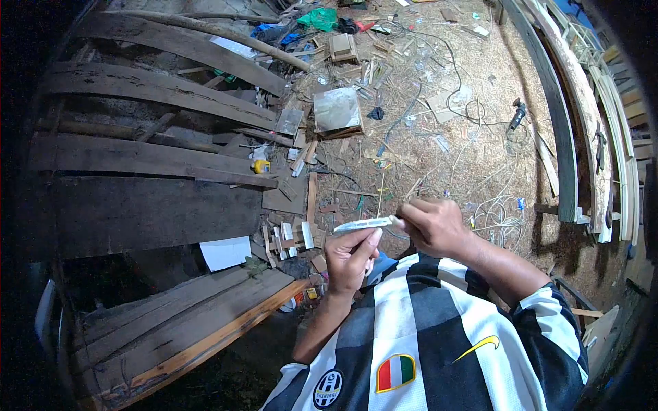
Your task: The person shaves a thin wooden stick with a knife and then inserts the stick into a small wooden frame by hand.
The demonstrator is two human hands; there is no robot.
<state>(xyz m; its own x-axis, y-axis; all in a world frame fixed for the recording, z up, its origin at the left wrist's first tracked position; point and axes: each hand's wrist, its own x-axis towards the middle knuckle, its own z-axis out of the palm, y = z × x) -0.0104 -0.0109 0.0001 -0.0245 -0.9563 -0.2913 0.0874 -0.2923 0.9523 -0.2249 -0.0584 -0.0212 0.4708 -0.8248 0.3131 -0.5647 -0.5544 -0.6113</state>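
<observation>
My left hand (349, 259) is closed around a slim white object with printed markings (361, 225), thumb and fingers pinching it from below. It looks like a flat packet or tube, seen nearly edge-on; its exact kind does not show. My right hand (436, 227) is closed at the object's right end, with the fingertips pinched together on a small pale bit there. Whether that bit is part of the white object I cannot tell. A thin pale stick or strip (381, 188) shows just beyond it; whether it touches my hands is unclear.
Dark planks (164, 89) and a wooden bench (185, 318) stand to the left. A pale-topped box (337, 109), a yellow tape measure (261, 166), cables (504, 219) and a power tool (517, 114) lie on the shaving-strewn floor. Long boards (558, 123) lean at right.
</observation>
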